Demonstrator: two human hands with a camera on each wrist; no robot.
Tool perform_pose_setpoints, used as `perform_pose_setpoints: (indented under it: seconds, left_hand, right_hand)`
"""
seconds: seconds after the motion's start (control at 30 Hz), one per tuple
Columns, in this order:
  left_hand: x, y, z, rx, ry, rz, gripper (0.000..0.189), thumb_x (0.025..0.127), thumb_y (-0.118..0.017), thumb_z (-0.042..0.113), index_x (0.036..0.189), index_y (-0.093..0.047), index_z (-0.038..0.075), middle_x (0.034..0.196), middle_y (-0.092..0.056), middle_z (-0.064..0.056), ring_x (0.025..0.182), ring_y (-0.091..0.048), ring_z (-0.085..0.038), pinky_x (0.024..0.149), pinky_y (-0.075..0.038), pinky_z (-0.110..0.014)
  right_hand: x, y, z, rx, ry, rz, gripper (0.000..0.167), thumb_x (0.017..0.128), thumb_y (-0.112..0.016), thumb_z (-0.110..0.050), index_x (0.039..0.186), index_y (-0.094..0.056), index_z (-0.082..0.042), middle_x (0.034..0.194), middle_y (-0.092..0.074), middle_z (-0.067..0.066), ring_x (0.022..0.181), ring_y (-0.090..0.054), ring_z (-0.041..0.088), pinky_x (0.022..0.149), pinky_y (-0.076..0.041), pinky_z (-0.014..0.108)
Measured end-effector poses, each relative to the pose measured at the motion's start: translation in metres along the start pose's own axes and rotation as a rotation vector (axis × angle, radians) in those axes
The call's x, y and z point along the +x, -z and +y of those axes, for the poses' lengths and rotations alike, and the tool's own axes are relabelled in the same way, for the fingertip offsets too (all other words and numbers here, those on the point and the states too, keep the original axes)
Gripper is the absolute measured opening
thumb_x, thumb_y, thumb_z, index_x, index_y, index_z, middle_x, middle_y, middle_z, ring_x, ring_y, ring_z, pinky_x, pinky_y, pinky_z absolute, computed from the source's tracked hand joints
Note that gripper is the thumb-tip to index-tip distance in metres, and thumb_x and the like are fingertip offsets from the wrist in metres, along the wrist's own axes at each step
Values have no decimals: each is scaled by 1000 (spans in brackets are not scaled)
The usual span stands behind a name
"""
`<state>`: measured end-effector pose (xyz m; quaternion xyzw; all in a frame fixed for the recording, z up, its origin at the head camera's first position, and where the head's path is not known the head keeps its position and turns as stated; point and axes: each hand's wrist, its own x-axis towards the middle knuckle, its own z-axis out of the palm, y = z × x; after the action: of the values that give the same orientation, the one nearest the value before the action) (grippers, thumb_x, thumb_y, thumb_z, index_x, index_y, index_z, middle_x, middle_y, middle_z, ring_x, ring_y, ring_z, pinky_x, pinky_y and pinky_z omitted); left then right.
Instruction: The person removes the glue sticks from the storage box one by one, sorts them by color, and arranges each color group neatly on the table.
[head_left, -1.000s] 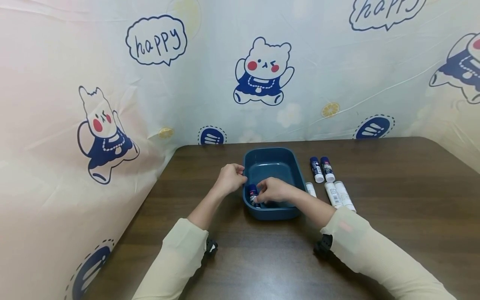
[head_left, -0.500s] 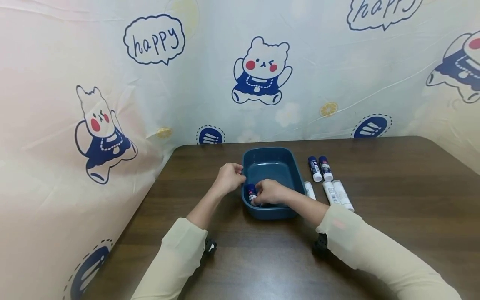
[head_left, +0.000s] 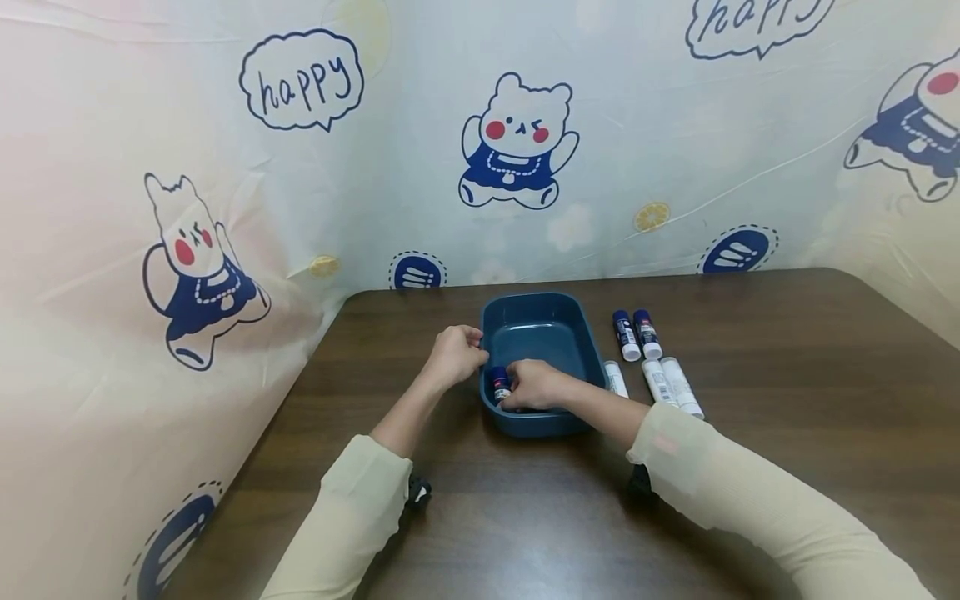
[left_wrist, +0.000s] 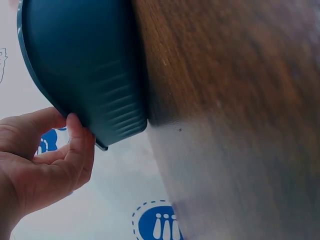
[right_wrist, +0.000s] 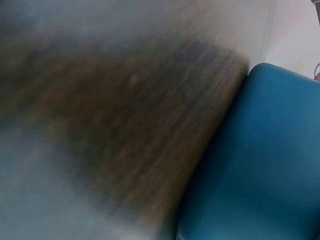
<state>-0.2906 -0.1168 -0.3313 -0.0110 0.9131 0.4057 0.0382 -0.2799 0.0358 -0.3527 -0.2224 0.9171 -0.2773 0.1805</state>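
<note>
A dark blue plastic bin (head_left: 542,427) stands on the table. My left hand (head_left: 454,357) pinches its left rim between thumb and fingers; the left wrist view shows the fingertips (left_wrist: 74,122) at that rim. Inside the bin, my right hand (head_left: 536,385) reaches into the near left corner. There its thumb and fingers hold a glue stick (head_left: 501,380) with a dark blue cap and a pale labelled body. The lower end of the stick is partly hidden by the fingers. Only the bin's outer wall (right_wrist: 260,160) and the tabletop show in the right wrist view.
Right of the bin lie two blue-capped glue sticks (head_left: 627,335) side by side. Nearer are two white tubes (head_left: 681,388), partly covered by the right sleeve (head_left: 697,458). Another white tube (head_left: 616,379) lies against the bin's right wall. A printed cloth (head_left: 420,150) hangs behind the table (head_left: 495,508).
The right hand has shifted slightly left and down around the glue stick in the bin's corner. The left hand keeps its place at the rim. The head view has drifted a little.
</note>
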Motion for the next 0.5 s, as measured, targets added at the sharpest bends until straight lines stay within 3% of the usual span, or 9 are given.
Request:
perform_pose_setpoints:
  seconds: [0.13, 0.5]
  left_hand:
    - [0, 0, 0, -1, 6, -1, 36, 87, -61, 6, 122, -56, 1, 104, -58, -12, 82, -59, -21, 74, -53, -30]
    - [0, 1, 0, 0, -5, -6, 36, 87, -60, 5, 123, -56, 0, 101, -58, -12, 81, -59, -21, 72, -52, -28]
  right_hand:
    - [1, 1, 0, 22, -3, -10, 66, 81, -70, -20, 132, -41, 8, 86, -61, 5, 76, -58, 14, 72, -49, 27]
    - [0, 7, 6, 415, -85, -127, 71, 79, -67, -7, 139, -30, 4, 89, -62, 10, 77, -61, 20, 74, -48, 29]
